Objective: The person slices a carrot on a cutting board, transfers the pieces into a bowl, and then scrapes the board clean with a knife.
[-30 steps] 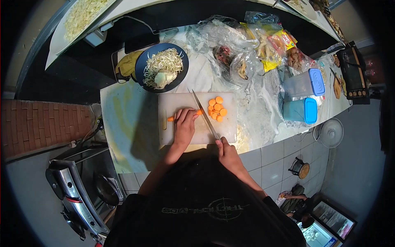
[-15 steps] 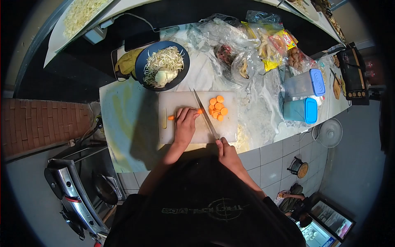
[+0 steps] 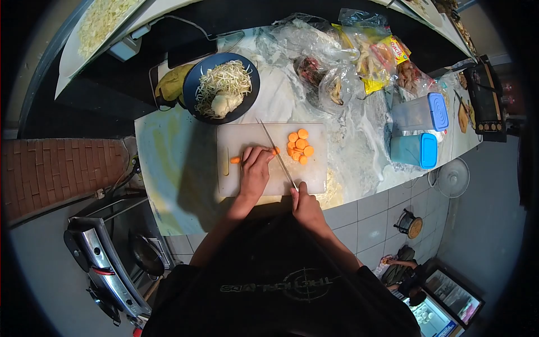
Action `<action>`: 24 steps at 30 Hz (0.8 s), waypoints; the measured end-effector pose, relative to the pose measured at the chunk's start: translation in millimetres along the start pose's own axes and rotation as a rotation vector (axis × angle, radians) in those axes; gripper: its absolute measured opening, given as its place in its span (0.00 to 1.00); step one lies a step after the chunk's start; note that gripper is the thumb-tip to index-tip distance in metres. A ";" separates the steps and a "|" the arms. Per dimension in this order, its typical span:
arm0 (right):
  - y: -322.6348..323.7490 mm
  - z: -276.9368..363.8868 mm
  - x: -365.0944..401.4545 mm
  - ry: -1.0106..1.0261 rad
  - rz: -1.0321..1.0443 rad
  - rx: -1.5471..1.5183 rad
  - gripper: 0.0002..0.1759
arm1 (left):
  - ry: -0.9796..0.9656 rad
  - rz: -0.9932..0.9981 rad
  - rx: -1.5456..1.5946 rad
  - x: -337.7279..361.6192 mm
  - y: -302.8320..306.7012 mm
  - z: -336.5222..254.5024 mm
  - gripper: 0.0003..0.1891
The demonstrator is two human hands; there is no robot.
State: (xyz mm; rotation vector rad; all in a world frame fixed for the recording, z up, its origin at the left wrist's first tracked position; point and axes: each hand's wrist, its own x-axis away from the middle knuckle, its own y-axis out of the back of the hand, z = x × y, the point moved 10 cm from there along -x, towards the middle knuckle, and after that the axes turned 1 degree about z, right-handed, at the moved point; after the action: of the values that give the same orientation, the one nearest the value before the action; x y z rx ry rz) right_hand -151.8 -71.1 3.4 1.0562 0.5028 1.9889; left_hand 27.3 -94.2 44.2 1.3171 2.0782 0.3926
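Note:
A white cutting board (image 3: 236,182) lies on the marble table in front of me. My left hand (image 3: 255,170) is closed over a carrot (image 3: 235,160), pressing it to the board; most of it is hidden under the fingers, with one end out on each side. In my right hand (image 3: 306,203) is the handle of a long knife (image 3: 279,155), its blade angled up and left across the board against the carrot's right end. To the right of the blade sits a cluster of carrot slices (image 3: 300,147).
A dark plate (image 3: 196,106) of bean sprouts stands behind the board. Plastic bags of food (image 3: 337,84) and two lidded containers (image 3: 412,150) are at the right. A stove (image 3: 104,258) is at lower left. Another person (image 3: 412,281) sits at lower right.
The knife has tilted slightly, its handle end shifting a little left and its blade edging toward the left fingers. My left hand still holds the carrot.

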 end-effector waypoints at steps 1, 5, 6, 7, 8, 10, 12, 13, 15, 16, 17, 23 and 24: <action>-1.2 -0.5 -2.4 -0.001 0.006 0.003 0.20 | -0.005 0.004 -0.002 0.1 -0.3 -1.0 0.04; -3.5 -0.8 -7.5 -0.004 -0.001 0.013 0.20 | -0.016 0.005 -0.015 1.1 0.3 -0.5 0.04; -2.2 -0.7 -7.6 0.002 -0.002 0.022 0.20 | -0.017 0.013 -0.038 1.4 -0.7 0.0 0.04; -0.2 -1.0 -7.2 0.008 -0.003 0.032 0.19 | -0.017 0.019 -0.060 1.6 -2.1 0.1 0.05; 1.9 -2.8 -6.0 0.008 -0.005 0.034 0.19 | -0.017 0.017 -0.058 1.9 -2.5 0.1 0.05; 9.2 -5.7 -3.8 0.020 -0.027 0.093 0.19 | -0.029 0.006 -0.124 0.9 -0.7 -1.8 0.07; 17.1 -10.4 1.1 0.026 -0.045 0.083 0.19 | -0.049 -0.009 -0.185 1.0 3.4 -6.8 0.08; 21.3 -13.1 3.0 0.026 -0.061 0.070 0.19 | -0.066 -0.016 -0.246 0.8 5.2 -10.2 0.10; 23.1 -18.2 5.9 0.027 -0.059 0.048 0.19 | -0.061 -0.005 -0.286 1.5 8.9 -10.2 0.10; 23.6 -20.3 7.5 0.022 -0.057 0.022 0.19 | -0.056 0.012 -0.326 1.6 10.4 -9.3 0.11; 25.1 -19.8 9.2 0.028 -0.063 0.020 0.19 | -0.064 0.031 -0.298 4.3 8.8 -4.7 0.14; 20.0 -24.2 15.9 0.108 -0.066 -0.090 0.19 | -0.105 -0.023 -0.441 9.6 -0.7 -8.7 0.15; 21.2 -27.5 16.7 0.094 -0.096 -0.136 0.20 | -0.109 -0.031 -0.444 9.6 -2.9 -9.2 0.15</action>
State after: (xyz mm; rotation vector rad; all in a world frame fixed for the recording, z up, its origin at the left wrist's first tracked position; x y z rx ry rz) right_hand -189.8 -69.5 9.9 0.8426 0.4530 1.9646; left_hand 16.5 -86.2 46.2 1.0148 1.7854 0.7053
